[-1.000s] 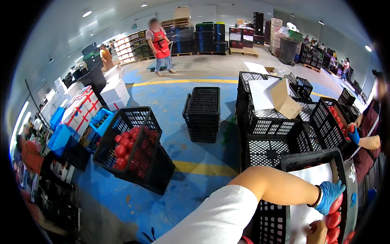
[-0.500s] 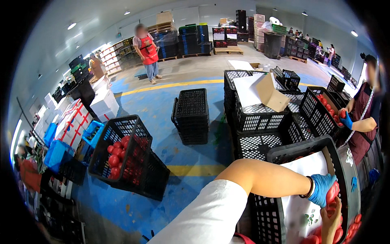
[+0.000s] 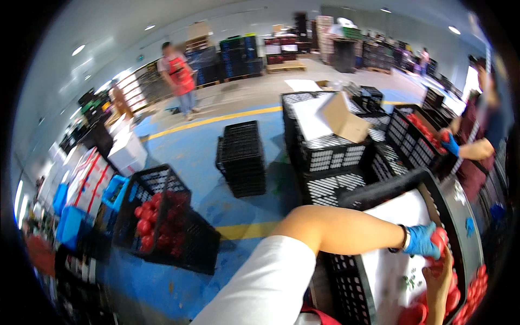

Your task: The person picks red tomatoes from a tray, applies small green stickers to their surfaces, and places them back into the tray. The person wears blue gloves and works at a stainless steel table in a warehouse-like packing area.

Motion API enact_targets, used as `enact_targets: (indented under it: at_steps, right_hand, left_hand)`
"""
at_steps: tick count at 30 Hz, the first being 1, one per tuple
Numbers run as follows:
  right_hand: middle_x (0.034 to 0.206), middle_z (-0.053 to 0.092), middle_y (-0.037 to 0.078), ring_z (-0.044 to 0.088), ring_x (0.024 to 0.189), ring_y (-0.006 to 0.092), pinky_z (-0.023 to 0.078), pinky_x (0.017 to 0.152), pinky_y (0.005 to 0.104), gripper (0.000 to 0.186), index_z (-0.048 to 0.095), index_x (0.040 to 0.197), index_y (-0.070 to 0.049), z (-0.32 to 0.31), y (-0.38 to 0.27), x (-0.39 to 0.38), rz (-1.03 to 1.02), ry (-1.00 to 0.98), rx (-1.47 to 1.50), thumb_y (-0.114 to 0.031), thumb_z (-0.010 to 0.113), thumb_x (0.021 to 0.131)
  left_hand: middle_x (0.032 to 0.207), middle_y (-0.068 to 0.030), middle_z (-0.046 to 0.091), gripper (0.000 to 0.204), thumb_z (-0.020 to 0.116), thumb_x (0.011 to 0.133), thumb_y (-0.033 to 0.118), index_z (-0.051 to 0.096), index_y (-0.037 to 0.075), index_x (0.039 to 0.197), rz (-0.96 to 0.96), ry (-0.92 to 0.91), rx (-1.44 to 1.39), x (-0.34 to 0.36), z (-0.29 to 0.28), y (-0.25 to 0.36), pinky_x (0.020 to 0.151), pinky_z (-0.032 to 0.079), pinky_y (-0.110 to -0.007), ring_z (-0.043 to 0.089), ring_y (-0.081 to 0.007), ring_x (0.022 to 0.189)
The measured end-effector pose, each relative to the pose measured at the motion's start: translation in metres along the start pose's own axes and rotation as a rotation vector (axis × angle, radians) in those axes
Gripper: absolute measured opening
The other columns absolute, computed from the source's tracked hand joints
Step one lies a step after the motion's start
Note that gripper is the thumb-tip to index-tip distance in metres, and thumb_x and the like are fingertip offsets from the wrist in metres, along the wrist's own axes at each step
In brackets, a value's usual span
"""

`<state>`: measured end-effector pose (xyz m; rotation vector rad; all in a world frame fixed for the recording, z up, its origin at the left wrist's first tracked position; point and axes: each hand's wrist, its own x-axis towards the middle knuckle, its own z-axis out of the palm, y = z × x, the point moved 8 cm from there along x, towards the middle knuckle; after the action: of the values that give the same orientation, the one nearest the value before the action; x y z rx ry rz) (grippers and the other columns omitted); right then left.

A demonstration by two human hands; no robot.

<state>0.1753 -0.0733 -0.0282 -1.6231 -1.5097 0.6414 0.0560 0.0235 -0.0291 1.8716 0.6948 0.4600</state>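
Observation:
My left hand (image 3: pixel 422 240), in a blue glove, is closed on a red tomato (image 3: pixel 439 237) above the right part of a black crate (image 3: pixel 357 281). My bare right hand (image 3: pixel 440 276) is just below, its fingers and thumb curled around red fruit against the tomatoes (image 3: pixel 453 299) heaped there; the view is partly blurred. A white paper liner (image 3: pixel 382 276) covers part of the crate's inside. Small green bits (image 3: pixel 409 282) that look like stems lie on it.
At left, a black crate of tomatoes (image 3: pixel 146 219) tops a stack. Nested black crates (image 3: pixel 241 157) stand mid-floor. Ahead, a bent cardboard piece (image 3: pixel 344 119) lies on crates. At right, a co-worker's blue-gloved hand (image 3: pixel 449 143) holds a tomato beside another filled crate (image 3: pixel 414 132).
The whole view has shifted and blurred slightly as my head turned. Both my hands stay together at the tomatoes, the left still holding one. The person in the red apron leans slightly differently.

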Motion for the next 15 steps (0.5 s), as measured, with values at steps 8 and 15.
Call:
enact_targets:
  at_steps: [8, 15]
  right_hand:
    - [0.109, 0.054, 0.011, 0.059, 0.088, 0.0169, 0.051, 0.076, 0.0289, 0.07, 0.038, 0.136, -0.002, 0.007, -0.039, 0.001, -0.014, -0.012, 0.04, -0.002, 0.073, 0.075]
    - [0.11, 0.054, 0.011, 0.06, 0.09, 0.0154, 0.052, 0.074, 0.0273, 0.07, 0.033, 0.138, 0.004, 0.013, -0.024, 0.005, -0.011, -0.052, 0.45, -0.019, 0.071, 0.084]
  left_hand:
    - [0.063, -0.006, 0.059, 0.076, 0.031, 0.079, 0.08, 0.06, 0.013, 0.102, -0.3, -0.285, -0.546, -0.008, 0.013, -0.021, 0.04, 0.044, -0.024, 0.054, -0.0137, 0.044]
    - [0.061, -0.0049, 0.059, 0.071, 0.024, 0.086, 0.072, 0.058, 0.014, 0.111, -0.47, -0.261, -0.659, -0.011, 0.011, -0.013, 0.032, 0.037, -0.023, 0.046, -0.0113, 0.037]
